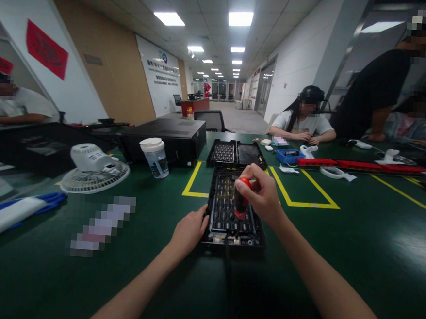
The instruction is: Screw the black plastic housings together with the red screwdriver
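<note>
An open black plastic case (216, 223) lies in front of me on the green table, with rows of dark rounded shapes inside and small parts along its near edge. My left hand (189, 228) grips the left side wall of this case, thumb and forefinger close together. Above the case's middle, my right hand (262, 189) is closed around a red-and-black screwdriver (241, 200), held upright. The tip of the tool is hard to make out against the dark interior. A dark strap (227, 262) runs from the near edge toward me.
Behind the case sits another opened black case (223, 152). To the left are a large black box (163, 139), a lidded cup (156, 160) and a white fan (95, 168). A blue tray (288, 156) stands at right. Other people sit or stand around the table.
</note>
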The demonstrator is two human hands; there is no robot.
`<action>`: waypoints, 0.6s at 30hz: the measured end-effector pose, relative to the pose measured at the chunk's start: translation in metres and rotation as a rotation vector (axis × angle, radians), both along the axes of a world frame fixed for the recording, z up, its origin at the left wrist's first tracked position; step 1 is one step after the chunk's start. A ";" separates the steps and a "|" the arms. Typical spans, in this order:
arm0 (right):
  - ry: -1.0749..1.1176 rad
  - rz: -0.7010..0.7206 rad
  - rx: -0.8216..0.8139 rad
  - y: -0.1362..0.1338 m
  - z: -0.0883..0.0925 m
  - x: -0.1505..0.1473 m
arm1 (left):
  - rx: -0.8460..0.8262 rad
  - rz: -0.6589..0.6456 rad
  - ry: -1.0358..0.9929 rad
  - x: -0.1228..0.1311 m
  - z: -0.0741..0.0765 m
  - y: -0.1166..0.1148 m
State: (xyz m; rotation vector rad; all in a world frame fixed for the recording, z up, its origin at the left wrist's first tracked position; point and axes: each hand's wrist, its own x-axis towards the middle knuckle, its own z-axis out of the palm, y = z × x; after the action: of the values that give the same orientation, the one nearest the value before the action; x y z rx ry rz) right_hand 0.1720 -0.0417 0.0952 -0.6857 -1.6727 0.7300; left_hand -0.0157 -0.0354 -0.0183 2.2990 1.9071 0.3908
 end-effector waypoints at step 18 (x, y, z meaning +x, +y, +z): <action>-0.168 -0.510 0.266 -0.002 -0.003 -0.006 | 0.000 0.008 0.007 0.000 0.001 -0.002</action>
State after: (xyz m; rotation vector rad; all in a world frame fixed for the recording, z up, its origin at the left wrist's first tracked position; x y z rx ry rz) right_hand 0.1658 -0.0442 0.0925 -0.9497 -1.6092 0.0882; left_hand -0.0154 -0.0373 -0.0169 2.2962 1.9202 0.3842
